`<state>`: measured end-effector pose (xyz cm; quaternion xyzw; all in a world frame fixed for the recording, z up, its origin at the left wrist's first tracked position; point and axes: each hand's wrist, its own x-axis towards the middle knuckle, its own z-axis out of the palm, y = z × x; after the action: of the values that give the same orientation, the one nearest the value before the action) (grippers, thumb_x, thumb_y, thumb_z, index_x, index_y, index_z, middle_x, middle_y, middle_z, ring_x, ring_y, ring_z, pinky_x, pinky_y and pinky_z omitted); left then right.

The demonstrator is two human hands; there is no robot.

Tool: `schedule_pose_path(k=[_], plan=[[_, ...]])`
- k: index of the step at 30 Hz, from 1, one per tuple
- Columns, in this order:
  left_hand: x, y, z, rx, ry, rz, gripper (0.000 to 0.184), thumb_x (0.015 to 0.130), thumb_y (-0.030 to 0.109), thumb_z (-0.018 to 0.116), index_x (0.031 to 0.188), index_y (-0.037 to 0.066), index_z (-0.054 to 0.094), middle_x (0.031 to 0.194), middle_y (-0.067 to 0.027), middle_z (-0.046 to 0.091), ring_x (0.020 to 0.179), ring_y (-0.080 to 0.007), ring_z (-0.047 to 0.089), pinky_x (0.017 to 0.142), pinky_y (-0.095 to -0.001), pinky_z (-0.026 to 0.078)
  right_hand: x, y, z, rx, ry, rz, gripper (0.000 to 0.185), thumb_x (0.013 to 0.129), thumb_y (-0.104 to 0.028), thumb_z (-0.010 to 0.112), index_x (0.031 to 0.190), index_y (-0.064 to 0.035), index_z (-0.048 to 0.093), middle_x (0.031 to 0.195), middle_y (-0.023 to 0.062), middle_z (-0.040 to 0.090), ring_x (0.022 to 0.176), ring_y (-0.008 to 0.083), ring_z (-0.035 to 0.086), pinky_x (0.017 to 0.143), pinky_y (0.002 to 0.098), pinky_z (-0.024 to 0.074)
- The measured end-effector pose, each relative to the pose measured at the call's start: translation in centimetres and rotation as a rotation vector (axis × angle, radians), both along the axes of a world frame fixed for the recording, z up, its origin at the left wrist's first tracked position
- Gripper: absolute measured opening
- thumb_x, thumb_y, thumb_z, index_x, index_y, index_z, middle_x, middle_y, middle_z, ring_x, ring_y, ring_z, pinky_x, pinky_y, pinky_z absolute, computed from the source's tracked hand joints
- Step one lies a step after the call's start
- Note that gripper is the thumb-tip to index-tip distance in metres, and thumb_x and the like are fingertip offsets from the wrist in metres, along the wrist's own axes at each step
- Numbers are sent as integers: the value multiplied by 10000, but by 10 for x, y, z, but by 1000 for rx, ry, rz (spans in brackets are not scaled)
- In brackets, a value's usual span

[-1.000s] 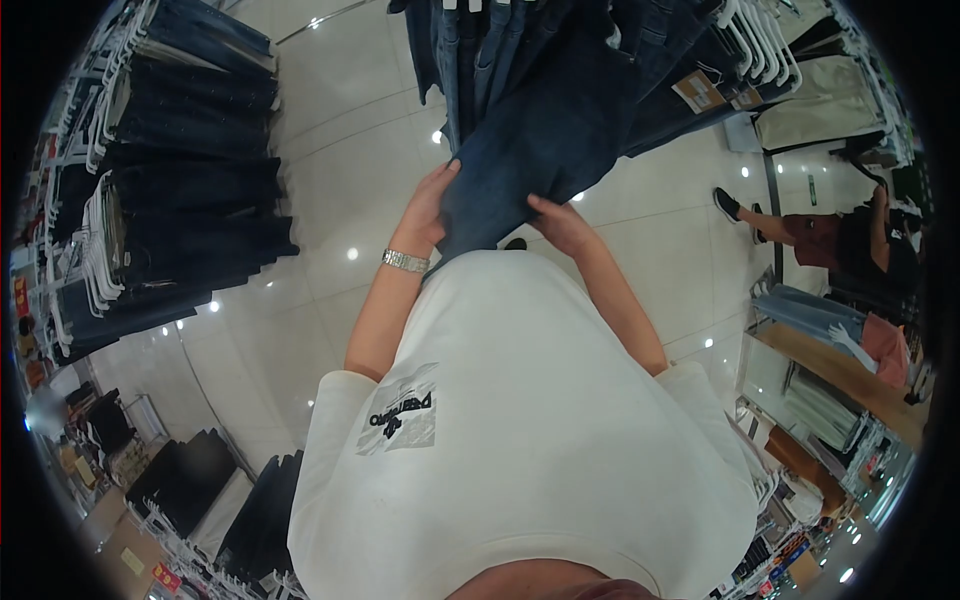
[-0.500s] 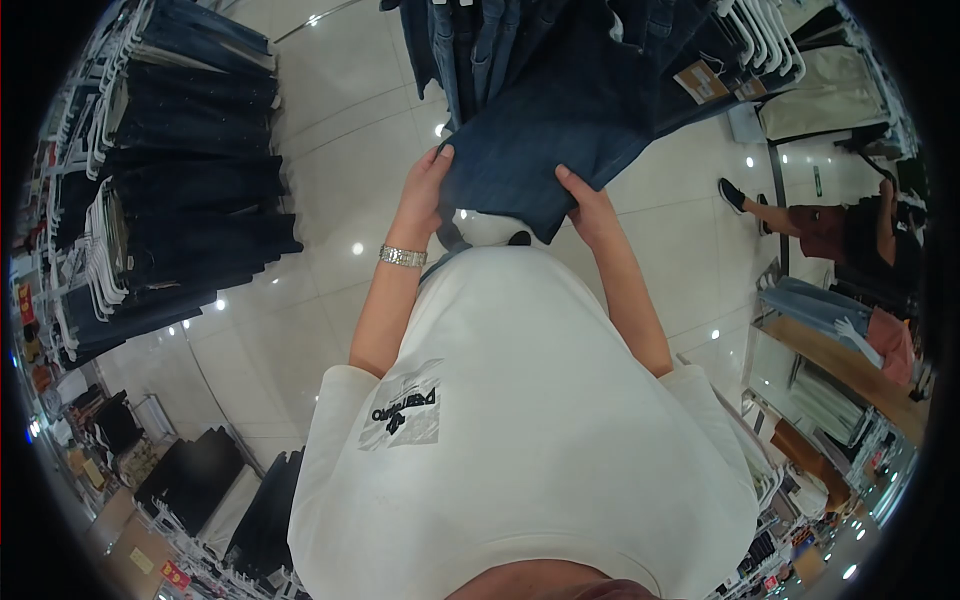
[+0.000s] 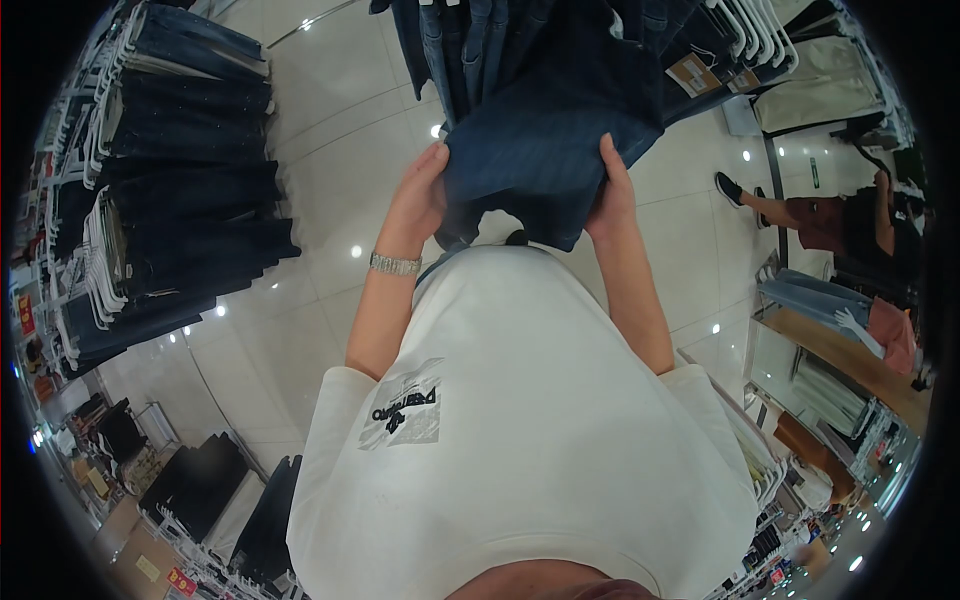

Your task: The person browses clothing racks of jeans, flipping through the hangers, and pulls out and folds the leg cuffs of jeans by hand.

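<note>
1. Spreading the dark blue denim garment (image 3: 545, 155) well calls for an even pull from both sides. We would draw its edges apart gently, so that the cloth between our hands flattens without straining the part that runs up toward the rack.
2. The garment lies at the upper middle of the frame, its lower edge sagging in a curve just above our white short-sleeved T-shirt (image 3: 560, 400). Lifting that edge slightly would help us see the hem and stop the folds from bunching.
3. Jeans in mid-blue denim (image 3: 465, 45) hang close behind at the top, and a brown cardboard tag (image 3: 692, 75) sits to the upper right, near the white plastic hangers (image 3: 738, 30). We do best to pull toward ourselves rather than sideways, where the cloth could catch on those neighbours.
4. Our left hand (image 3: 418, 200) grips the garment's left edge, thumb uppermost and pointing up the frame. The wrist, wearing a silver metal-link watch band (image 3: 395, 265), is nearly in line with the forearm.
5. Our right hand (image 3: 614, 200) grips the right side, thumb raised along the cloth and the other fingers mostly hidden beneath. Both forearms reach up the frame from bent elbows, about level, one on each side of the torso.
</note>
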<state>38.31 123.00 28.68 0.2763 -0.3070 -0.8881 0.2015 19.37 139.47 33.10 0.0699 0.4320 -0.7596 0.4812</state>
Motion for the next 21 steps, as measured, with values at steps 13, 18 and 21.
schedule_pose_path(k=[13, 18, 21], plan=[[11, 25, 2, -40, -23, -77, 460, 1054, 254, 497, 1375, -74, 463, 1337, -138, 587, 1189, -184, 588, 1030, -317, 467, -9, 11, -9, -349, 13, 124, 623, 971, -333, 624, 1446, 1, 398, 1453, 147, 487, 1331, 294, 475, 1116, 431, 395], [5, 27, 10, -73, -59, 40, 422, 1057, 253, 492, 1361, -39, 491, 1317, -123, 601, 1161, -180, 598, 1007, -307, 480, 6, 15, -28, -230, 218, 359, 753, 915, -334, 700, 1478, 18, 346, 1462, 135, 466, 1357, 283, 444, 1139, 407, 354], [5, 25, 7, -21, -42, 94, 401, 1052, 257, 506, 1337, -25, 516, 1295, -115, 617, 1155, -180, 600, 1002, -307, 481, 21, 20, -44, 37, 337, 496, 922, 818, -362, 799, 1472, 87, 330, 1457, 171, 455, 1354, 277, 432, 1138, 371, 333]])
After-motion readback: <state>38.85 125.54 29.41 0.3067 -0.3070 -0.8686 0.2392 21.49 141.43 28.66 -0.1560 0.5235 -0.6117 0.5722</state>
